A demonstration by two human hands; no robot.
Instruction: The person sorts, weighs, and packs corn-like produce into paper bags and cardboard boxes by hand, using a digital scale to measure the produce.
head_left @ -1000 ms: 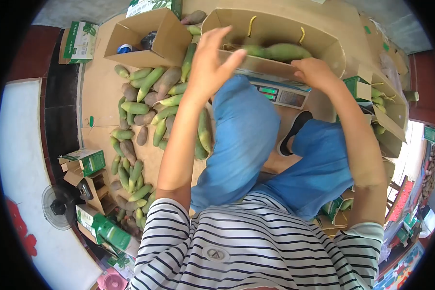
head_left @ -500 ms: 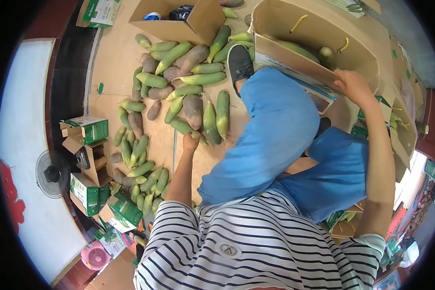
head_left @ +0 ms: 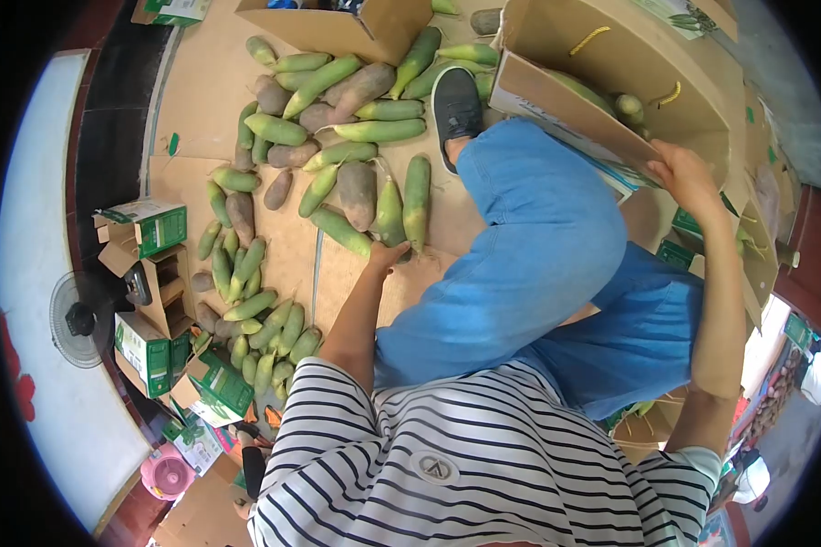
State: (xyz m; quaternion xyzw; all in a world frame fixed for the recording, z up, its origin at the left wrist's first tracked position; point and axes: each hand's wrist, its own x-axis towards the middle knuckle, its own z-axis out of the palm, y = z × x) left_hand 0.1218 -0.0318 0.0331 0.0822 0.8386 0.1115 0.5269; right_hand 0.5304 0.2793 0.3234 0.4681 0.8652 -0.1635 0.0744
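My left hand (head_left: 389, 254) is closed around the lower end of a green radish (head_left: 389, 211), which lies lengthwise on the cardboard floor; its fingertips are partly hidden. Beside this radish lie another long green radish (head_left: 417, 196), a thick brownish-purple radish (head_left: 358, 196) and a slanted green radish (head_left: 340, 231). My right hand (head_left: 686, 175) grips the near top edge of an open cardboard box (head_left: 566, 102) with yellow rope handles. Inside that box are a large green radish (head_left: 582, 91) and the pale end of another radish (head_left: 629, 108).
Many green and brownish radishes (head_left: 351, 129) spread over the floor to the left. At the top stands another open carton (head_left: 388, 32). Green-and-white cartons (head_left: 160, 228), a fan (head_left: 77, 319) and a pink fan (head_left: 167, 471) line the left side. My shoe (head_left: 457, 108) rests beside the box.
My left hand has moved right, from the slanted green radish to the lower end of the upright-lying one. My right hand still holds the box edge. The whole view has shifted slightly.
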